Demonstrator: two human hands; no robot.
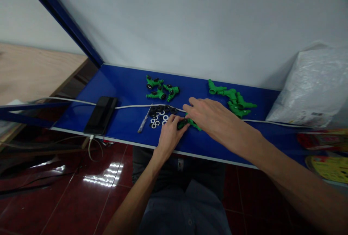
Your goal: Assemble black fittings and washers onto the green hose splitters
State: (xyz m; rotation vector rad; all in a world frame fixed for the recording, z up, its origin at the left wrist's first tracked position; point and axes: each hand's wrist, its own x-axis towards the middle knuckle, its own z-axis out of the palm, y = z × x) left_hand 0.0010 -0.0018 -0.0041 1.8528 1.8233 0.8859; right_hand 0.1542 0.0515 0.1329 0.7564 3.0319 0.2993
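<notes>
My left hand [173,129] is closed around a green Y-shaped hose splitter [195,124] with black parts, low over the front of the blue shelf [125,86]. Bent over the same piece from the right, my right hand [203,113] has its fingers curled together; what is between them is hidden. Just left of my hands lie several black caps [168,108] and several white rings [154,122]. A small screwdriver [143,123] with a clear handle rests beside them.
Behind are several green splitters with black fittings [159,92]; bare green splitters [231,94] lie to the right. A white cable [133,106] crosses the shelf past a black phone [101,114]. A plastic-wrapped bundle [307,86] and colourful packets [328,168] are at right.
</notes>
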